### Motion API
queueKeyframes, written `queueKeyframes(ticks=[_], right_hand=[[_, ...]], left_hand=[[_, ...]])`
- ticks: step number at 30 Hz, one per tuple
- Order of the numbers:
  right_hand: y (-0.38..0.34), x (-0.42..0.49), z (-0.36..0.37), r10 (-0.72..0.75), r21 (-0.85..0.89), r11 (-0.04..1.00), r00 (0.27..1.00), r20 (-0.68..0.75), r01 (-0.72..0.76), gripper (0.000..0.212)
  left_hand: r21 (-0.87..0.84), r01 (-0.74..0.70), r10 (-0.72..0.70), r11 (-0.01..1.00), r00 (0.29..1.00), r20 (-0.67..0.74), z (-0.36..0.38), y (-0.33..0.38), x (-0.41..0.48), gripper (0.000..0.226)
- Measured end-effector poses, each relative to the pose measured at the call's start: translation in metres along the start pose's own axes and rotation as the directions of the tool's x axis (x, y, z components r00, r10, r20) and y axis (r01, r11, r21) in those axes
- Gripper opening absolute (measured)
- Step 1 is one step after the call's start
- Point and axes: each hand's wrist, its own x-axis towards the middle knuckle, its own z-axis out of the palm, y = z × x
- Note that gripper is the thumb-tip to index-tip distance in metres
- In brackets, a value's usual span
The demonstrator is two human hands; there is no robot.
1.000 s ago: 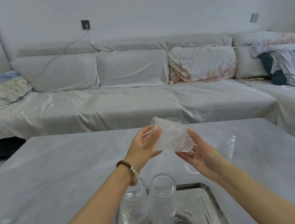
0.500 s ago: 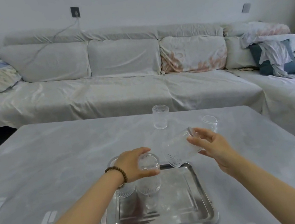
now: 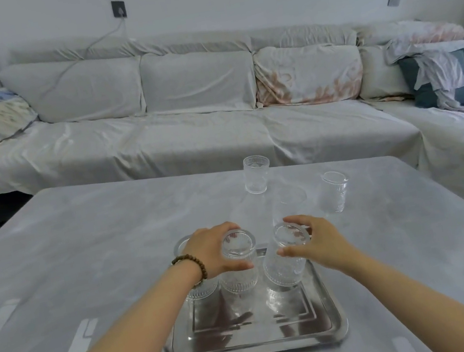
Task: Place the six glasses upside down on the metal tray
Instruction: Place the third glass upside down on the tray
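Observation:
A shiny metal tray (image 3: pixel 256 346) lies on the grey table in front of me. Three ribbed clear glasses stand upside down along its far edge. My left hand (image 3: pixel 210 252) grips the middle glass (image 3: pixel 238 264) around its raised base; the left glass (image 3: pixel 196 290) is mostly hidden behind that hand. My right hand (image 3: pixel 318 239) holds the right glass (image 3: pixel 284 262) by its upturned base, the glass leaning slightly. Beyond the tray, three more glasses stand upright on the table: one at the far centre (image 3: pixel 256 174), one at the right (image 3: pixel 334 192), one faint just behind the tray (image 3: pixel 290 204).
The grey table (image 3: pixel 88 247) stretches wide to the left and right of the tray. A long sofa (image 3: pixel 184 122) covered in pale sheets runs behind it, with pillows and clothes (image 3: pixel 438 71) piled at its right end.
My right hand has turned the tilted glass over and brought it down onto the tray's right side. My left hand has stayed on the middle glass. The view has tipped downward.

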Motion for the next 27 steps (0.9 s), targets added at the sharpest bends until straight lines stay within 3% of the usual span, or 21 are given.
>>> queueKeyframes(ticks=[8,27], right_hand=[[-0.002,0.009,0.013,-0.034,-0.095,0.995,0.999,0.029,0.037,0.078],[0.009,0.013,0.02,-0.081,0.025,0.997,0.99,0.118,0.078,0.074]], left_hand=[[0.01,0.004,-0.004,1.0,1.0,-0.011,0.001,0.0,0.0,0.089],[0.033,0.0,0.0,0.999,1.0,-0.017,0.002,0.001,0.001,0.09]])
